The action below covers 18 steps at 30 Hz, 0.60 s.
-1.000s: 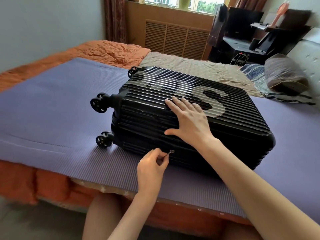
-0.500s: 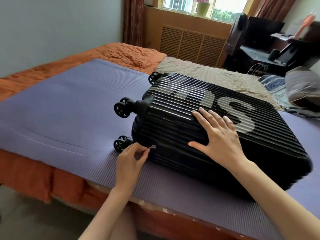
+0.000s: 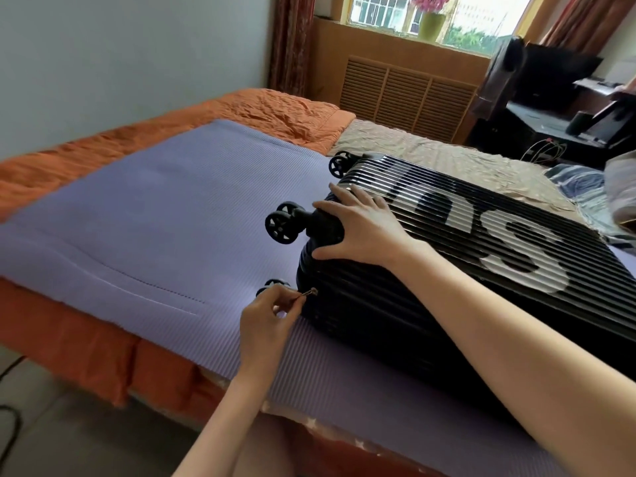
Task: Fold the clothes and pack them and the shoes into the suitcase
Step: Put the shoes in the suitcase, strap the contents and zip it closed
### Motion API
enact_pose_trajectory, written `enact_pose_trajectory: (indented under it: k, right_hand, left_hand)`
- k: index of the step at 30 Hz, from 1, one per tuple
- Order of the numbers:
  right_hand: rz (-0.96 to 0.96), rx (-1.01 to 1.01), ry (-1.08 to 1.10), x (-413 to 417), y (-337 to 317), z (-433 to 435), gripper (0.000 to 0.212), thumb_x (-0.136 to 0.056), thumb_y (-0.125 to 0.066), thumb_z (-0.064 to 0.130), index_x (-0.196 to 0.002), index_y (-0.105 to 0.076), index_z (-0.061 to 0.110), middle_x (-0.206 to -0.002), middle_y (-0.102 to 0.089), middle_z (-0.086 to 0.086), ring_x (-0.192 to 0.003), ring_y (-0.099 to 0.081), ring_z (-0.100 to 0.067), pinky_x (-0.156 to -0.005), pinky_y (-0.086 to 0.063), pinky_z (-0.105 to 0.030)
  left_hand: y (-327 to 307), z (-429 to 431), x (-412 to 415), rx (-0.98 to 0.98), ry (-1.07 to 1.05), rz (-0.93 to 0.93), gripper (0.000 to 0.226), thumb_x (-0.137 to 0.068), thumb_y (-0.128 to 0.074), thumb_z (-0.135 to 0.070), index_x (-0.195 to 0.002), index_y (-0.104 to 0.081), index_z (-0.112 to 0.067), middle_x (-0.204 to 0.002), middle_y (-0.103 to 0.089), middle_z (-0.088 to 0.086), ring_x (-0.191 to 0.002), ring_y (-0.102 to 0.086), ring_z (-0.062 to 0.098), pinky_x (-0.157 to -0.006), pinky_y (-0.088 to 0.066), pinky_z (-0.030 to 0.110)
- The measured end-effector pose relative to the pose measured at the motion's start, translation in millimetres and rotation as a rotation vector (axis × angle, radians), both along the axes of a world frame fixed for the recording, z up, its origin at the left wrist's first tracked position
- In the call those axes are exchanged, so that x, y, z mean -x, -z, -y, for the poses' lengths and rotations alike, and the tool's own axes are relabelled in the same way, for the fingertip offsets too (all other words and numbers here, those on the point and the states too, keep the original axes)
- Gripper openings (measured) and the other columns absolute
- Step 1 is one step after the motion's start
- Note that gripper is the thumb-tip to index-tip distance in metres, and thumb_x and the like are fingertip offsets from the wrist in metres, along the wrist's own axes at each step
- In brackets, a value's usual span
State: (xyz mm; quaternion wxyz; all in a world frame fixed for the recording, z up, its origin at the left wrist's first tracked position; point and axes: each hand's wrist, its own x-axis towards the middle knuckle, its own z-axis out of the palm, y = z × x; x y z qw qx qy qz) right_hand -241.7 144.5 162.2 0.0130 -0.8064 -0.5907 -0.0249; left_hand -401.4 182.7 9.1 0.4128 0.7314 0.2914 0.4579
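At the wheel-end corner of the black suitcase, lid down on the purple mat, your left hand pinches the zipper pull; just above, your right hand presses the lid, fingers spread. No clothes or shoes visible: packed or not, cannot tell.

A lilac ribbed mat covers the near part of a bed, over a crumpled orange quilt showing along its left and far edges, with a wrinkled beige sheet beyond on the right. Behind the bed a slatted wooden radiator cover stands under a window whose sill bears 1 green vase of pink flowers, and a reddish-brown curtain hangs beside a pale grey wall. A dark desk stands far right
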Motion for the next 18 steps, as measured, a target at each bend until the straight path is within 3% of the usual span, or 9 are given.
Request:
enact_pose_trajectory:
  k: [6, 11, 14, 18]
  right_hand:
    - [-0.021, -0.083, -0.007, -3, 5, 2, 0.081, -0.074, -0.066, 0.062, -0.144, -0.034, 0.037, -0.158, -0.016, 0.005, -0.146, -0.005, -0.024, -0.117, -0.006, -0.052]
    - [-0.001, -0.085, -0.007, -1, 2, 0, 0.081, -0.071, -0.068, 0.062, -0.142, -0.039, 0.034, -0.156, -0.022, 0.002, -0.145, -0.012, -0.022, -0.116, -0.011, -0.051]
    - [0.015, -0.135, -0.022, 4, 2, 4, 0.079, -0.068, -0.066, 0.065, -0.137, -0.045, 0.034, -0.15, -0.03, 0.004, -0.141, -0.018, -0.02, -0.114, -0.016, -0.046]
    - [-0.008, -0.144, -0.001, 7, 3, 4, 0.081, -0.059, -0.053, 0.072, -0.133, -0.05, 0.038, -0.148, -0.033, 0.008, -0.14, -0.021, -0.019, -0.113, -0.017, -0.045]
  left_hand:
    - [2, -13, 3, 0.046, 0.051, 0.077, 0.011, -0.08, -0.074, -0.014, -0.073, -0.066, -0.019, -0.071, -0.066, -0.009, -0.066, -0.064, 0.008, -0.059, -0.053, 0.023]
    - [7, -40, 1, 0.158, 0.149, 0.11, 0.013, -0.08, -0.073, -0.016, -0.075, -0.067, -0.006, -0.071, -0.07, 0.001, -0.065, -0.068, 0.018, -0.059, -0.056, 0.035]
    - [2, -58, -4, 0.243, 0.149, 0.137, 0.011, -0.078, -0.074, -0.011, -0.074, -0.068, -0.002, -0.066, -0.069, 0.006, -0.059, -0.068, 0.014, -0.057, -0.055, 0.024]
    - [3, -86, -13, 0.275, 0.216, 0.105, 0.012, -0.076, -0.077, -0.013, -0.075, -0.069, -0.005, -0.069, -0.069, 0.006, -0.064, -0.067, 0.011, -0.069, -0.054, 0.02]
